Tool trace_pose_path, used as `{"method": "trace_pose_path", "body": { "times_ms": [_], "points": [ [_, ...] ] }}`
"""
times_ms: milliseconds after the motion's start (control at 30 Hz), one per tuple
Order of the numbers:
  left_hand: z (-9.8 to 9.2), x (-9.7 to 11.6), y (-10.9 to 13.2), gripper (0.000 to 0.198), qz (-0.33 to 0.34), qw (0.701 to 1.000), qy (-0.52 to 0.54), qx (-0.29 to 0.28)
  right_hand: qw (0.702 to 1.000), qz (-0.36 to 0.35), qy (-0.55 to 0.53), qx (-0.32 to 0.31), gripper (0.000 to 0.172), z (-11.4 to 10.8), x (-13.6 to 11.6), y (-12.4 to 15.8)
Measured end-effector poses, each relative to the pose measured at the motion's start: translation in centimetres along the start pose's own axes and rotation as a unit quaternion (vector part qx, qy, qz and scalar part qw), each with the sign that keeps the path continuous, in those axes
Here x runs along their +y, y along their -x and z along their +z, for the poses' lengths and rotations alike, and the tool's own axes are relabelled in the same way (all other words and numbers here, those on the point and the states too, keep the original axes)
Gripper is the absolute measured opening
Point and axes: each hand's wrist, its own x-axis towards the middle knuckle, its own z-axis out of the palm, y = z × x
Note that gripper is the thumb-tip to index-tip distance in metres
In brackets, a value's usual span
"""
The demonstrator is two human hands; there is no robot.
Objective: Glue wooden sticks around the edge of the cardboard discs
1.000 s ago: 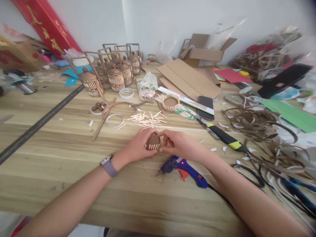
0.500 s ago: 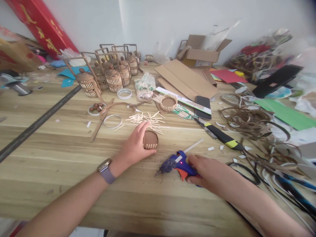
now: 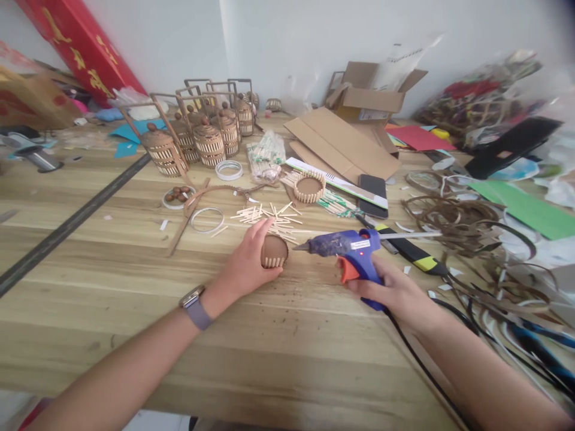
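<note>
Head view, left hand (image 3: 249,266) gripping brown disc (image 3: 274,251), right hand (image 3: 390,293) clasping glue gun (image 3: 348,248)

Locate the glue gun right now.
Head view, right of centre: glue gun in the right hand, nozzle pointing at the round basket the left hand holds.

- Wall (image 3: 291,36): plain and pale, its two faces meeting at a vertical corner (image 3: 221,42) behind the tabletop.
- Tabletop (image 3: 90,335): light wood with streaked grain, filling most of the view.
- Dark strip (image 3: 67,230): runs diagonally across the tabletop's left part.
- Light: soft, even, without hard shadows.
</note>
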Motion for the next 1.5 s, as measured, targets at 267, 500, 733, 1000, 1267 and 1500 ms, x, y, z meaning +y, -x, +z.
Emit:
{"method": "trace_pose_path", "body": {
  "times_ms": [267,500,733,1000,1267,1500],
  "points": [
    [0.0,-0.6,0.0,0.106,0.023,1.0,0.0,-0.001,0.986,-0.006,-0.167,-0.011,0.034,1.4,1.2,-1.8],
    [-0.2,-0.4,0.0,0.107,0.003,1.0,0.007,-0.02,0.995,0.014,-0.097,-0.032,0.04,1.0,1.7,-1.2],
    [-1.3,-0.6,0.2,0.098,0.045,0.998,0.011,-0.041,0.982,0.037,-0.184,-0.035,0.04,0.9,2.4,-1.3],
    [-2.4,1.9,0.7,0.033,0.122,0.991,-0.029,0.048,0.976,0.026,-0.205,-0.065,0.04,1.6,2.0,-0.6],
    [-2.0,3.2,1.2,0.004,0.15,0.987,-0.014,0.06,0.976,0.01,-0.201,-0.082,0.036,2.0,1.6,-0.2],
    [-2.9,2.7,0.6,0.011,0.136,0.982,-0.051,0.124,0.974,0.016,-0.215,-0.062,0.038,1.6,1.8,-0.4]
  ]
}}
